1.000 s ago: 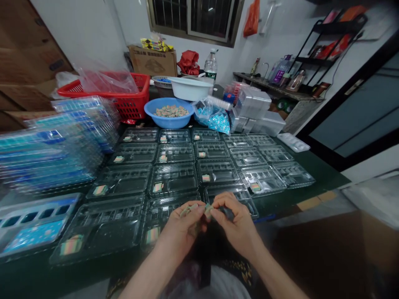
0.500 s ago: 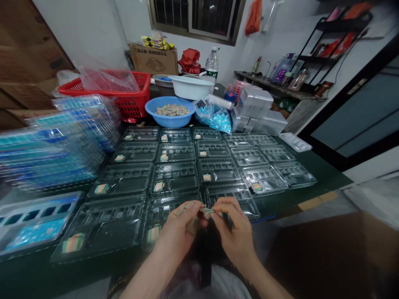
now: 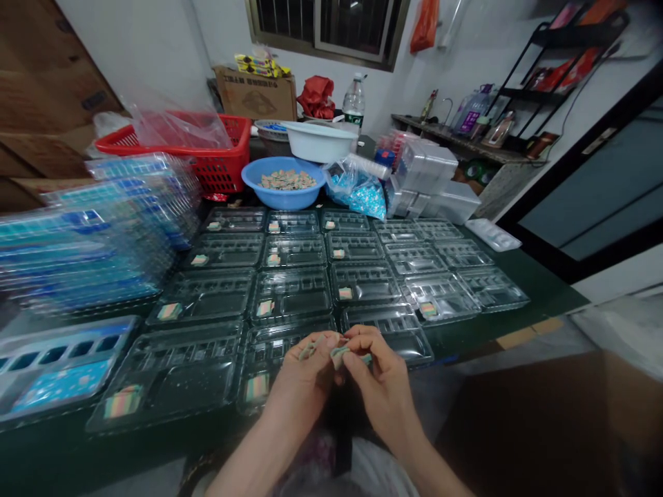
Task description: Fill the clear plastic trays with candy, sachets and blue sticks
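Small flat pieces striped in pastel green, pink and cream are between my two hands, low in the middle of the view. My left hand (image 3: 300,379) is closed around a few striped pieces (image 3: 311,346). My right hand (image 3: 380,376) pinches more striped pieces (image 3: 340,355) against the left fingertips; the fingers partly hide them. Below and around the hands lie clear plastic trays (image 3: 191,366) in rows. Many have a little stack of striped pieces (image 3: 123,402) in the near left corner; one such stack (image 3: 257,386) sits just left of my left hand.
A blue basin (image 3: 284,201) of loose striped pieces stands at the back, beside a bag of blue-and-white packets (image 3: 365,197). Stacked blue-carded trays (image 3: 88,248) rise at the left, near a red basket (image 3: 222,166). Clear plastic boxes (image 3: 427,169) are piled back right.
Both hands stay together, and the fingers have shifted slightly. More of the striped pieces shows between the fingertips now. The view has moved a little; the trays look unchanged.
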The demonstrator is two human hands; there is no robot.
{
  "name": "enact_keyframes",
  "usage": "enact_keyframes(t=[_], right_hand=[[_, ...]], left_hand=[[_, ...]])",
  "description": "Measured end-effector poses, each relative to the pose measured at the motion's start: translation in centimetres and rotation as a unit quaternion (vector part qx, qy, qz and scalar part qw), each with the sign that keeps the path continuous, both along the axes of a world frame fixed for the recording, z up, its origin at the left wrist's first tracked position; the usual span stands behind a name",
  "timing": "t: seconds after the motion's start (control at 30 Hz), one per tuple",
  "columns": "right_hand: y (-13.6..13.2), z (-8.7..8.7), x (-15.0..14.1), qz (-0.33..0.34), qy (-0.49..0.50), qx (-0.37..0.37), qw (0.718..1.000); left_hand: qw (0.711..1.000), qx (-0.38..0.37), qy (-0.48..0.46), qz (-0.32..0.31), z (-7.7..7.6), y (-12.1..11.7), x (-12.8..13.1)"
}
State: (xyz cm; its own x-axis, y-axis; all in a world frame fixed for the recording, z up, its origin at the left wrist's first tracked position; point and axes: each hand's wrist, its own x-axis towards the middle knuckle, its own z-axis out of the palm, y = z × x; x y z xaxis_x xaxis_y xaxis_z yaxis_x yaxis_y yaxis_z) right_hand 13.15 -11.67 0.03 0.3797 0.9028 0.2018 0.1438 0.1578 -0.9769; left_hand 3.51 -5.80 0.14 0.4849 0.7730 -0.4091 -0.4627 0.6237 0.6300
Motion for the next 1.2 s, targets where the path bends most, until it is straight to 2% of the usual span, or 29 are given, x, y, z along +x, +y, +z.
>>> enact_keyframes(t=[0.17, 0.33, 0.4, 0.53, 0.67, 0.83, 0.93, 1.03, 1.2], right_hand=[[0.2, -0.3, -0.4, -0.043, 0.043, 0.001, 0.998], [0.1, -0.7, -0.2, -0.089, 0.022, 0.004, 0.996], [0.0, -0.9, 0.0, -0.086, 0.033, -0.023, 0.996], [-0.1, -1.0, 0.5, -0.036, 0.039, -0.059, 0.997], [-0.2, -1.1, 0.8, -0.04, 0.018, -0.053, 0.998], [-0.2, -0.2, 1.9, -0.028, -0.024, -0.049, 0.998], [-0.2, 0.6, 2.6, 0.003, -0.042, -0.025, 0.999], [-0.1, 1.0, 2.6, 0.039, -0.064, -0.003, 0.997], [0.2, 1.1, 1.5, 0.02, -0.118, -0.019, 0.993]], left_hand=[[0.998, 0.053, 0.001, -0.035, -0.1, -0.3, -0.3], [0.982, 0.163, 0.08, -0.05, -0.4, -0.5, -0.7], [0.976, 0.192, 0.099, -0.041, -0.4, -0.5, -0.8], [0.966, 0.22, 0.125, -0.048, -0.3, -0.5, -0.7], [0.966, 0.19, 0.158, -0.072, -0.3, -0.4, -0.6], [0.974, 0.148, 0.135, -0.108, 0.2, -0.2, -0.7], [0.986, 0.08, 0.107, -0.098, 0.5, 0.0, -0.8], [0.989, 0.02, 0.125, -0.072, 0.6, 0.1, -0.7], [0.987, 0.024, 0.142, -0.069, 0.4, -0.2, -0.6]])
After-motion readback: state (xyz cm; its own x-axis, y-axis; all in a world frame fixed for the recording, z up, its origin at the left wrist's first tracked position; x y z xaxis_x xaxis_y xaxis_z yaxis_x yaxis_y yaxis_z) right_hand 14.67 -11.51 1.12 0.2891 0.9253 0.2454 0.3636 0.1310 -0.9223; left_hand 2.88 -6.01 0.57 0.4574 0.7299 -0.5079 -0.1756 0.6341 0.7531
